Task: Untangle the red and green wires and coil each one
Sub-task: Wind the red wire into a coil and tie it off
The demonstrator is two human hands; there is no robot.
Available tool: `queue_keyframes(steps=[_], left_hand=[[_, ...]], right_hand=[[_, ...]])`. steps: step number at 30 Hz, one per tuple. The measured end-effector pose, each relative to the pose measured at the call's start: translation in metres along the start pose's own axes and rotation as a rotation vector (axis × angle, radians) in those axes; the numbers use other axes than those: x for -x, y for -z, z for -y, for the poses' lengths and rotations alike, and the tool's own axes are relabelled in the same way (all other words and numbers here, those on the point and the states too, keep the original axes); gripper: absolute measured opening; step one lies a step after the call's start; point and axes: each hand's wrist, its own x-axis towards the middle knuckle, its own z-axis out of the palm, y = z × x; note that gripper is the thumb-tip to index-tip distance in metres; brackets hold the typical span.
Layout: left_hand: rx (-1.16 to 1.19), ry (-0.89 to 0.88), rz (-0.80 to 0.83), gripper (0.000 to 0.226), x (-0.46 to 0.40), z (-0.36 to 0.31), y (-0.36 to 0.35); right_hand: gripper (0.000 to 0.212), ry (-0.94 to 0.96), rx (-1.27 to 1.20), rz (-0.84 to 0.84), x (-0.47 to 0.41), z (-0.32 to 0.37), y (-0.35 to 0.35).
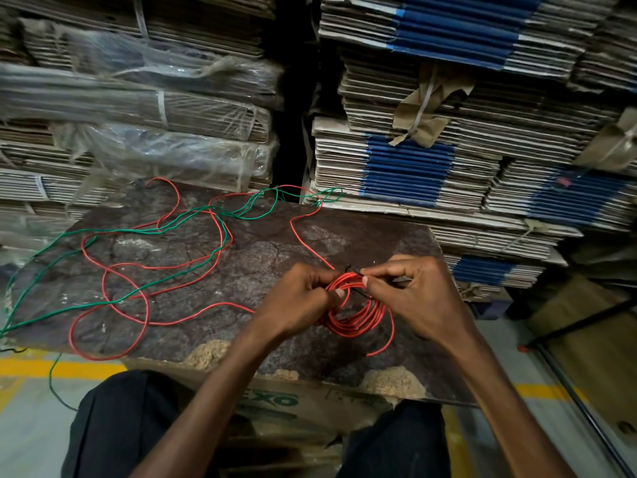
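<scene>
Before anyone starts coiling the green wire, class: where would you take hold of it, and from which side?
Probably the green wire is best pinched where it runs alone, across the left part of the board, coming from above on the person's left. That stretch lies flat and apart from the red loops; further back it twists with loose red wire. Both hands, left hand and right hand, hold the red coil.

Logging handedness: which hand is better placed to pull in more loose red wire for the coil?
Probably the left hand: the loose red wire trails off on its side. The right hand pinches a black tie at the red coil.
</scene>
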Motion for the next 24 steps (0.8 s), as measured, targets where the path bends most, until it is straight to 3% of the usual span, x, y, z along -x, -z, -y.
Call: queue_keyframes(steps=[13, 24], left_hand=[[-0.306, -0.07, 0.006, 0.04, -0.006, 0.011, 0.0], [-0.106, -0.009, 0.032, 0.022, -0.006, 0.01, 0.002]], right_hand=[[0.011, 0.014, 0.028, -0.028, 0.001, 0.001, 0.0], [0.012, 0.019, -0.007, -0.023, 0.0, 0.0, 0.0]])
